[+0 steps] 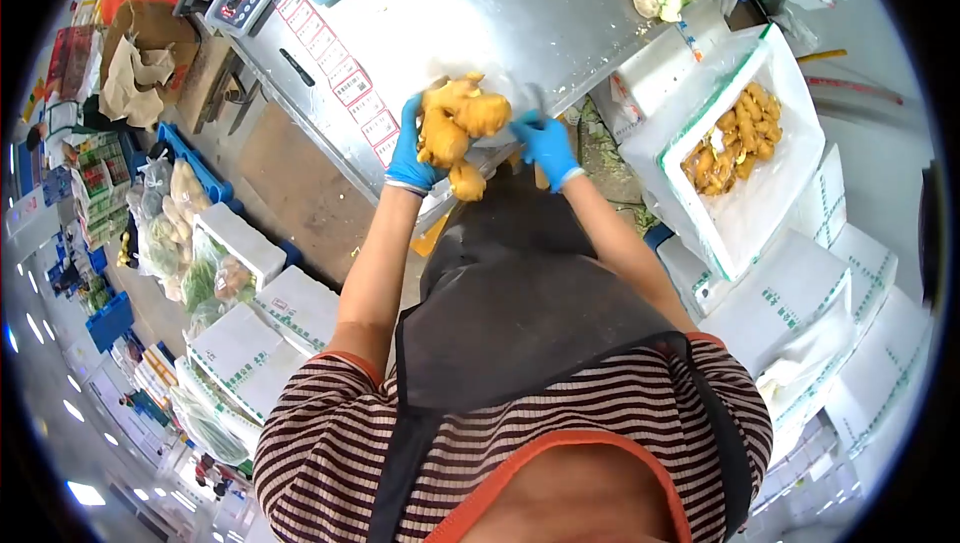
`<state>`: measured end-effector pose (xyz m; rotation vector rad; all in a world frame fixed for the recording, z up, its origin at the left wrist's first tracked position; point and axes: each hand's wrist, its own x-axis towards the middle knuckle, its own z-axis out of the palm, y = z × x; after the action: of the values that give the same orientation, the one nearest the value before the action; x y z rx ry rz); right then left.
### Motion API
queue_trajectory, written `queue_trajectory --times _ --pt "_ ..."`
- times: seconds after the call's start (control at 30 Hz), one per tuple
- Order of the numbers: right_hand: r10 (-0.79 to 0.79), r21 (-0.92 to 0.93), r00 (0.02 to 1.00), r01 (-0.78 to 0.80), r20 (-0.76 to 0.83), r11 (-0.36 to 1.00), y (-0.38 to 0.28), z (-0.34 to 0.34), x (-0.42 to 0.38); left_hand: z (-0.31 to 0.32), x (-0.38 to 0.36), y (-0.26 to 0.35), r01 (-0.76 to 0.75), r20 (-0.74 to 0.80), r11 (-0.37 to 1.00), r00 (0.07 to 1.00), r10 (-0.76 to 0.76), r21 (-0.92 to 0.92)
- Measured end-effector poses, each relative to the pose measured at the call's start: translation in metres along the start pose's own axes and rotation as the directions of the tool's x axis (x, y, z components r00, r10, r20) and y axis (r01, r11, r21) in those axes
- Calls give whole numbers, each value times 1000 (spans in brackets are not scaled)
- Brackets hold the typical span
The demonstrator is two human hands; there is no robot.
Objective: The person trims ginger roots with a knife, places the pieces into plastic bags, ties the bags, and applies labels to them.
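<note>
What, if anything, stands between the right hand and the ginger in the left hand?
A pale, blurred material, perhaps plastic, shows between the right hand and the ginger; whether it blocks the way is unclear. Nothing else visible does.

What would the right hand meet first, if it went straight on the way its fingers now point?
The right hand would probably meet the ginger held in the left hand. Depth is unclear from this single view, so it might pass a little above or below.
</note>
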<state>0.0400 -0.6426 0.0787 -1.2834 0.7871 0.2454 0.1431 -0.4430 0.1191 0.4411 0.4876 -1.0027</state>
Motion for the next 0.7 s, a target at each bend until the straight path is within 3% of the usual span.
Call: queue_trajectory --times 0.07,0.1,0.13,0.23,0.33,0.4,0.43,0.47,0.5,0.53,0.63,0.67,0.7 --pt "-94 358 992 56 88 932 7 -40 4 -11 9 2 -114 -186 986 973 134 118" --pt "-120 407 986 62 117 911 -2 -52 -3 -14 12 5 -84 -267 987 956 118 137" --pt "-115 321 977 52 179 945 -7 -56 -5 -14 18 3 -53 -307 999 950 50 -1" --pt "-9 121 948 -31 318 992 -20 -63 0 -21 32 -12 -152 -326 988 936 132 -36" --pt "65 -126 899 -11 433 992 -62 -71 21 15 24 -22 -252 -380 964 902 205 -80" --pt "59 -176 881 28 469 984 -85 -75 29 35 14 -30 -271 -268 961 932 245 -62" --pt "29 -212 874 86 486 973 -94 -77 34 36 7 -30 -205 -250 979 947 201 13" --pt "3 -333 895 163 447 929 -99 -77 41 48 2 -30 -157 -308 988 939 154 15" --pt "-29 -452 910 232 413 862 -103 -76 50 62 -2 -32 -179 -351 975 911 215 131" --pt "-68 -561 920 292 385 774 -106 -75 60 76 -7 -34 -194 -388 950 878 280 246" --pt "-82 -577 939 273 335 770 -112 -69 101 97 -17 -43 -99 -455 672 663 595 734" --pt "-62 -594 943 257 328 763 -114 -68 106 97 -15 -51 -55 -449 547 506 737 836" --pt "-74 -597 931 288 357 749 -114 -68 107 95 -10 -53 15 -294 307 340 893 952"
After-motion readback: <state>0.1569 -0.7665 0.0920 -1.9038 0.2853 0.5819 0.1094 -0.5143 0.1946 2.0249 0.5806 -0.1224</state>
